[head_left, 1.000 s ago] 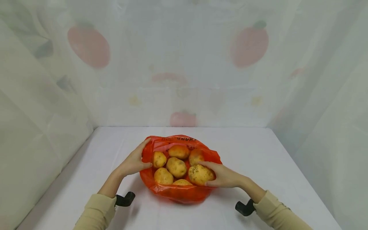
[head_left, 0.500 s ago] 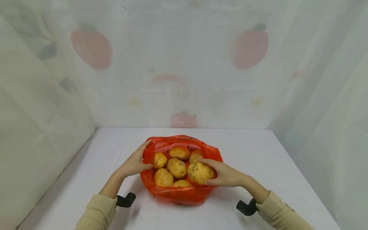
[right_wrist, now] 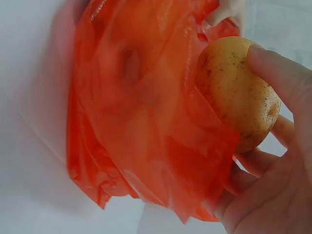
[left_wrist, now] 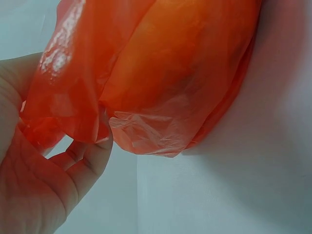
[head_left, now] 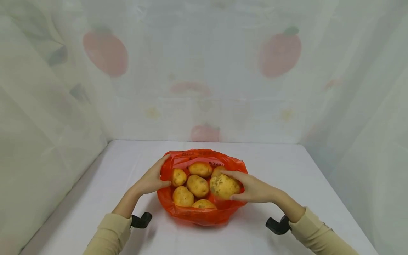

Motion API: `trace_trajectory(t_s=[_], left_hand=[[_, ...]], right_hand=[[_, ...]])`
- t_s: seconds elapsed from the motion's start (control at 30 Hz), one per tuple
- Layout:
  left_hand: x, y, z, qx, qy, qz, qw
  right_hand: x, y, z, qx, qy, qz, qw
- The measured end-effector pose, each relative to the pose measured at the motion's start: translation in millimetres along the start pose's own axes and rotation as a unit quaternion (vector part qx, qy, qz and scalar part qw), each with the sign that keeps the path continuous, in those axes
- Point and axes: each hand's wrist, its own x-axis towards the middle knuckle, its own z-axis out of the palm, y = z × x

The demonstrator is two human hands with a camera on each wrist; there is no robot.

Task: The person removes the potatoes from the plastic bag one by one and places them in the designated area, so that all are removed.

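Observation:
A red plastic bag point(head_left: 204, 216) stands with its mouth spread wide on the white table. Several yellow potatoes point(head_left: 197, 186) lie inside it. My left hand point(head_left: 151, 180) grips the bag's left rim, with the thumb on the inner side; the left wrist view shows the thin plastic between thumb and fingers. At the bag's right side my right hand point(head_left: 256, 188) holds a larger, speckled potato point(right_wrist: 236, 92) between thumb and fingers. That potato is raised at the rim and partly overlaps another potato point(head_left: 218, 170) behind it. A fold of the bag covers some right fingertips in the right wrist view.
White cloth covers the table point(head_left: 280, 163) around the bag. Pale fabric walls point(head_left: 204, 71) with faded fruit prints rise at the back and both sides. A black angled piece point(head_left: 141, 220) sticks out at the left cuff and a similar one point(head_left: 278, 225) at the right.
My right hand has lifted the speckled potato up slightly, uncovering red plastic below it. The left hand keeps its hold on the rim, and the whole view has shifted a little.

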Motion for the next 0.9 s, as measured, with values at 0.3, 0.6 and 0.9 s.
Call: trace_trajectory(t_s=[0.3, 0.6, 0.9], left_hand=[[1.3, 3.7, 1.7, 0.002, 0.001, 0.006, 1.0], [2.4, 3.9, 1.7, -0.008, 0.002, 0.012, 0.9999], [3.3, 3.8, 2.5, -0.004, -0.001, 0.007, 1.0]], right_hand=[[-3.3, -8, -20, -0.003, 0.009, 0.003, 1.0], [-5.5, -6, -31, 0.009, 0.031, -0.019, 0.9993], [-6.3, 3, -43, 0.008, 0.051, -0.014, 0.9986]])
